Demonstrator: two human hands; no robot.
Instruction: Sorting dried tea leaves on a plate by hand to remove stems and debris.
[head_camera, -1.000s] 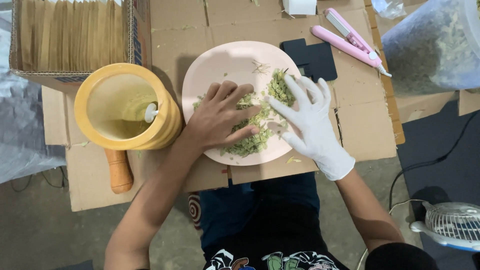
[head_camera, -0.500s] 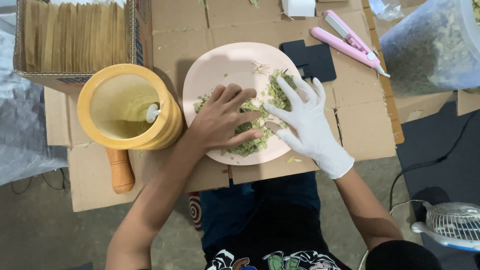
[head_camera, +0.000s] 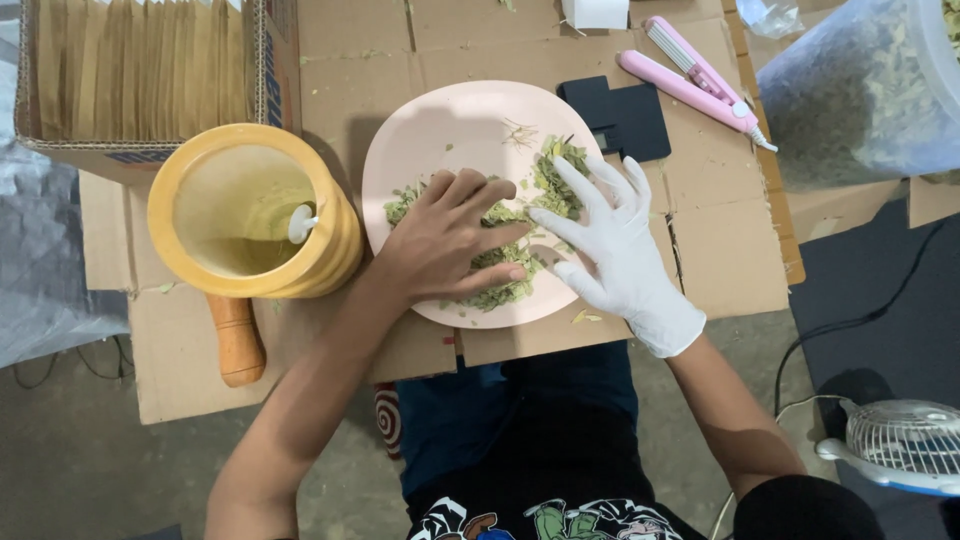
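My left hand (head_camera: 445, 235) lies bare and flat on the pink plate (head_camera: 440, 125), fingers spread, pressing down on the pile of dried green leaves (head_camera: 500, 275); it grips nothing. My right hand (head_camera: 610, 245), in a white glove, rests just beside it, fingers open and fanned, tips on the leaf clump (head_camera: 556, 180) at the plate's far side. It holds nothing either.

Progress, as I judge it: leaves cover only the near and right part of the plate, loosely gathered under both palms; the far left of the plate is bare apart from a few scraps. Sorting looks under way, not finished.

Left of my left hand: yellow mortar (head_camera: 250, 210), seemingly empty, wooden pestle (head_camera: 238, 338) beside it. Beyond my right hand: pink handheld sealer (head_camera: 695, 75), and a clear bag of leaves (head_camera: 850, 90), quite full.
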